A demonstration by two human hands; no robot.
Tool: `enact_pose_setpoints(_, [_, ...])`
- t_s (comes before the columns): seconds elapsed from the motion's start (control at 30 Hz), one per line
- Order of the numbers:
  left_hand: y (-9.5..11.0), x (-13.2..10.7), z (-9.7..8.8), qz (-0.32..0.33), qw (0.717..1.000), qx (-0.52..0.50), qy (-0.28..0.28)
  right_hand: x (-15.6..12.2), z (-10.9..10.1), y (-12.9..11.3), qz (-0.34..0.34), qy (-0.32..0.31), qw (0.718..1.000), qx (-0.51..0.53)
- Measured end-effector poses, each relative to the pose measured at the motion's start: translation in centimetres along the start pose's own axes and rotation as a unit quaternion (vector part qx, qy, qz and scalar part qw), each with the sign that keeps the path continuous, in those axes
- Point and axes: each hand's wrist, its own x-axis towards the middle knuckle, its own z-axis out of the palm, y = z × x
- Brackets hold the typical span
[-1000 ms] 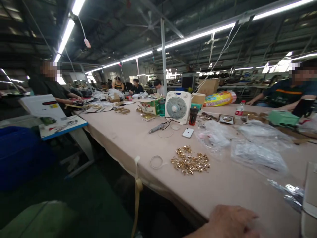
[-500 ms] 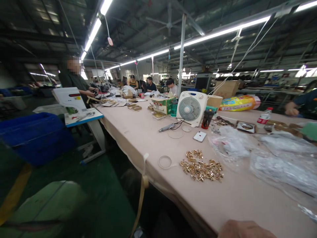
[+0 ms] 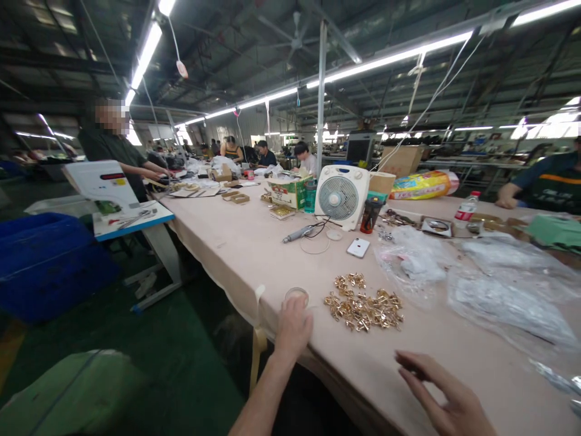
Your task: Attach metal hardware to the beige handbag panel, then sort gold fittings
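My left hand [image 3: 295, 324] reaches over the table's near edge, its fingers curled onto the near side of a thin pale roll of tape [image 3: 296, 289]. The roll lies flat, and the hand hides part of it. Just right of that hand is a loose pile of gold-coloured metal fittings [image 3: 365, 306], shiny and small. My right hand [image 3: 442, 390] hovers low at the front right, thumb and fingers apart, with nothing between them. It is nearest to the pile but does not touch it.
A fan [image 3: 342, 197], a tumbler [image 3: 371, 215], a phone [image 3: 358, 247] and a corded pen-shaped tool [image 3: 297, 234] stand or lie beyond. Clear plastic bags [image 3: 508, 303] cover the right side. A tape strip [image 3: 258, 348] hangs off the edge. Co-workers [image 3: 544, 181] are around the table.
My left hand has come into view and onto the roll of tape. My right hand shows more fully, fingers apart. The view has shifted slightly right.
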Motion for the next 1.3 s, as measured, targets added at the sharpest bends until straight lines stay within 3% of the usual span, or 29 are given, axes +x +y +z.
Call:
enact_pose_setpoints(0.1, [-1.6, -0.2, -0.8, 0.038, 0.997, 0.024, -0.061, 3.5, 6.8, -2.4, 0.022, -0.049, 0.996, 0.077])
enact_pose_setpoints(0.2, [-1.6, -1.5, -1.3, 0.058, 0.996, 0.003, -0.07, 5.7, 12.2, -3.2, 0.035, -0.054, 0.99, 0.125])
enact_pose_setpoints(0.27, [-1.2, -2.4, -1.5, 0.063, 0.996, -0.016, -0.067, 6.2, 14.6, -3.0, 0.043, -0.056, 0.99, 0.122])
enact_pose_setpoints(0.37, [-0.8, -3.1, -1.8, 0.073, 0.995, -0.034, -0.064, 6.4, 16.4, -2.4, 0.05, -0.073, 0.993, 0.08])
enact_pose_setpoints(0.63, [-0.4, -2.4, -2.2, 0.074, 0.993, 0.014, -0.092, 6.8, 16.8, -2.3, 0.024, -0.129, 0.991, 0.024])
enact_pose_setpoints(0.83, [-0.1, -1.2, -2.3, 0.11, 0.982, 0.085, -0.129, 5.7, 16.4, -2.2, 0.021, -0.103, 0.994, 0.006])
enact_pose_setpoints(1.03, [0.3, 1.0, -2.7, 0.194, 0.948, 0.029, -0.251, 5.1, 16.2, -2.3, 0.041, -0.066, 0.997, 0.008])
enact_pose_setpoints(1.3, [-0.1, 1.4, -1.5, 0.226, 0.944, 0.011, -0.239, 5.0, 15.9, -2.1, 0.031, -0.082, 0.996, -0.01])
